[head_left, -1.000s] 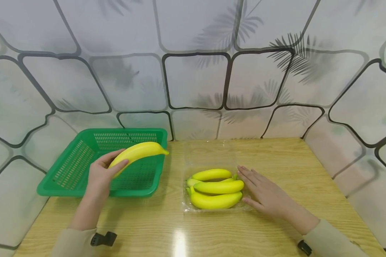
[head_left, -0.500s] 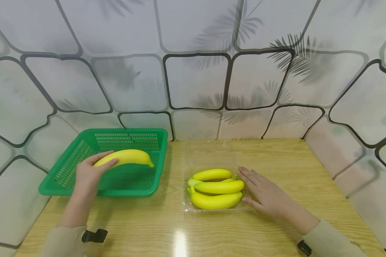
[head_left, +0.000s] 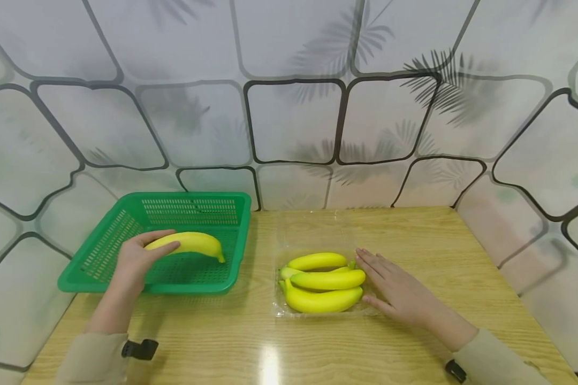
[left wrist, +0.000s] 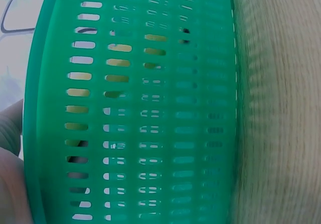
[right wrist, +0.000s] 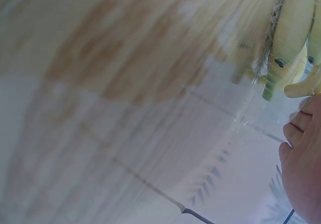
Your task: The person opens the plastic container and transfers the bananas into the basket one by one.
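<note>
My left hand (head_left: 137, 258) grips a yellow banana (head_left: 192, 243) by one end, inside the green basket (head_left: 236, 272), with the stem end pointing right and down toward the basket's floor. In the left wrist view the slotted basket wall (left wrist: 130, 108) hides most of the banana; yellow shows through the slots. My right hand (head_left: 400, 291) lies with straight fingers at the right side of a clear plastic container (head_left: 281, 310). Several bananas (head_left: 325, 301) are stacked in that container. The right wrist view shows the fingers (right wrist: 301, 121) close to the banana ends.
The container's clear lid (head_left: 313, 227) is folded back toward the wall. Everything stands on a wood-grain table (head_left: 414, 235). A patterned wall (head_left: 294, 117) closes off the back and both sides, with the basket near its left corner.
The left hand has moved left and down with the banana, lowering it from above the basket to inside it; its stem end now tips downward. The right hand and container have stayed put.
</note>
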`<state>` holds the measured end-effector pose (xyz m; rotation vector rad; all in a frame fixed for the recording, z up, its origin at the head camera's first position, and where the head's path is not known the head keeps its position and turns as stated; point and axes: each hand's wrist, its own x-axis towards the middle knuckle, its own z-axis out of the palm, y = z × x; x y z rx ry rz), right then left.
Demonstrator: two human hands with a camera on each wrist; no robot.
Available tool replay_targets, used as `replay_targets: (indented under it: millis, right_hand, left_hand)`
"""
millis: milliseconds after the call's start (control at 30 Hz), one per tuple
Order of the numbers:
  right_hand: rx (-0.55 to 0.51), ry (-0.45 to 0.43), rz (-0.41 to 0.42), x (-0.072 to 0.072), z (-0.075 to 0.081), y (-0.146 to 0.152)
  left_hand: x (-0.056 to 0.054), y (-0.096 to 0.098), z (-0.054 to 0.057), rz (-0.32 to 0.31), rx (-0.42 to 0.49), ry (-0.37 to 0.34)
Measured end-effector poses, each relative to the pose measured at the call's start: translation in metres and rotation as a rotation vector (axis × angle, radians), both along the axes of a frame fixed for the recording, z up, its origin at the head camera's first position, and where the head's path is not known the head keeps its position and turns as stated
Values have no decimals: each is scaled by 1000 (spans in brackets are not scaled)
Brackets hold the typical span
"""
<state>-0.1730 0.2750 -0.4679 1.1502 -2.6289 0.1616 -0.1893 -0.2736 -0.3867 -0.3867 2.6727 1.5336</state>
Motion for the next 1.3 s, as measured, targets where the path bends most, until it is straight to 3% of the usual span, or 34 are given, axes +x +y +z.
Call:
replay_targets:
  millis: [333, 600, 933, 1300]
  right_hand:
    - [16, -17, -18, 0, -1, 0]
    - [21, 11, -7, 1, 0, 0]
    - [20, 0, -14, 1, 1, -1]
    - [12, -5, -17, 1, 0, -1]
  left_hand:
    - [-2, -5, -1, -48, -13, -4]
    - [-2, -13, 0, -145, -104, -37]
    - [-4, -23, -1, -212, -175, -27]
    - [-5, -29, -3, -242, -127, -43]
